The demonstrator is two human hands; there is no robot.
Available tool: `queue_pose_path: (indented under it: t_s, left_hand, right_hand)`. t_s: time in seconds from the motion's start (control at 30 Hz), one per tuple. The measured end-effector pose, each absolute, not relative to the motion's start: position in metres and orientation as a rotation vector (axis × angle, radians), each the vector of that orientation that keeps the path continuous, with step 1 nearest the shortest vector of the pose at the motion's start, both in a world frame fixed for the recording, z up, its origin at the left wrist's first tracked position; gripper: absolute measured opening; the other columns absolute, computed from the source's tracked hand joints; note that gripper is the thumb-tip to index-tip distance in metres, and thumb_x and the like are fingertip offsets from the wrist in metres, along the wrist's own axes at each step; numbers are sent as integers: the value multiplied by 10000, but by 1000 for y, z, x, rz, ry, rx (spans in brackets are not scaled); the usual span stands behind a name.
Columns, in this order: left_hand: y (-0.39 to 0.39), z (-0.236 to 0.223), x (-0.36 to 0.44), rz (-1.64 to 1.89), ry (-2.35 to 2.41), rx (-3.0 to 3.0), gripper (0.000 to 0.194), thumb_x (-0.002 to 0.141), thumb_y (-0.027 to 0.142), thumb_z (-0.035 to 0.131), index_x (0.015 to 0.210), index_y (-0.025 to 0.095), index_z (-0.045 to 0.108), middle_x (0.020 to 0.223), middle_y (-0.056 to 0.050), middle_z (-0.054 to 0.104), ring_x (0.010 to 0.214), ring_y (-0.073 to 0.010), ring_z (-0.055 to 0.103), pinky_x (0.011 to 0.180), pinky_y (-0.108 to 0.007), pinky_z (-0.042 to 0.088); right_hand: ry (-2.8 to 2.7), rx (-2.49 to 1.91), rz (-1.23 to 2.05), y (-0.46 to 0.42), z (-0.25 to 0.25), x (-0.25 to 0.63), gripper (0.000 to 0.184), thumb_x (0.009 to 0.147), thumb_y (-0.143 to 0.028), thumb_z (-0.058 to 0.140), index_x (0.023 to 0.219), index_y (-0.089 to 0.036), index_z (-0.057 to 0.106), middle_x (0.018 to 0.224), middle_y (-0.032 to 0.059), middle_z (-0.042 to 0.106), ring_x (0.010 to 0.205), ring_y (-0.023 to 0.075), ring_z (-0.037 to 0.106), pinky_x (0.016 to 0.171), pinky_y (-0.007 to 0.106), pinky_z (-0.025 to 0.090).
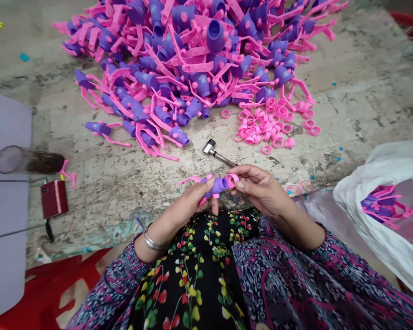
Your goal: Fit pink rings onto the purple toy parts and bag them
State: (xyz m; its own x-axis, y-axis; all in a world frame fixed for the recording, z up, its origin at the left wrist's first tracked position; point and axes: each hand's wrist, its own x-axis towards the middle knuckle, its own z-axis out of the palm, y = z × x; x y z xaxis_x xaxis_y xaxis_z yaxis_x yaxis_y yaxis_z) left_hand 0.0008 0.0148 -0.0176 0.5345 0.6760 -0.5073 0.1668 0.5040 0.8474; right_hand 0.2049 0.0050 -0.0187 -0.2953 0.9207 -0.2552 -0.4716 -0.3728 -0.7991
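My left hand (201,195) is closed around a purple plastic piece (220,184) with pink arms, its open round end pointing right. Between the thumb and fingers of my right hand (259,185) is a pink ring (231,180), held right by that open end; whether the two touch I cannot tell. Just beyond my hands lies a small hammer (210,147) with a metal head, its handle end hidden behind my right fingers. Loose pink rings (261,121) are heaped farther off to the right.
A large pile of purple and pink pieces (192,64) covers the far table (351,105). At left are a drinking glass (10,159) lying on its side and a dark red box (54,199). A white sack (347,183) holding similar pieces stands at right.
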Motion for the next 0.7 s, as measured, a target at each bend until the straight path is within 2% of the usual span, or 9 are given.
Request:
queue_pose_path:
  t_s: [0.1, 0.27, 0.43, 0.7]
  left_hand:
    - [15, -16, 0, 370, 1022, 1087, 628, 955, 595, 394, 566, 185, 668, 484, -26, 494, 464, -116, 327, 503, -296, 234]
    - [15, -12, -1, 361, 1096, 1128, 581, 939, 598, 443, 596, 191, 675, 536, -32, 564, 515, -137, 399, 526, -284, 281]
    - [16, -6, 0, 346, 1165, 1243, 573, 936, 584, 454, 578, 186, 659, 561, -38, 611, 582, -157, 502, 623, -287, 357]
    - [12, -9, 1, 292, 1309, 1359, 603, 923, 641, 437, 566, 190, 618, 552, -27, 600, 577, -165, 518, 615, -294, 352]
  right_hand:
    - [-779, -947, 1806, 4, -20, 205, 250, 723, -305, 845, 955, -266, 760, 869, -11, 729, 738, 115, 655, 702, 266, 577]
    - [-876, -961, 1765, 3, -25, 208, 231, 748, -273, 829, 968, -273, 758, 892, -14, 732, 767, 113, 663, 763, 278, 564]
    - [-1035, -1011, 1669, 5, -25, 210, 209, 765, -269, 818, 965, -269, 756, 913, -1, 719, 841, 135, 668, 806, 302, 559]
    - [-1210, -1056, 1525, 6, -22, 209, 172, 784, -288, 802, 949, -262, 763, 925, 18, 685, 840, 147, 653, 799, 315, 562]
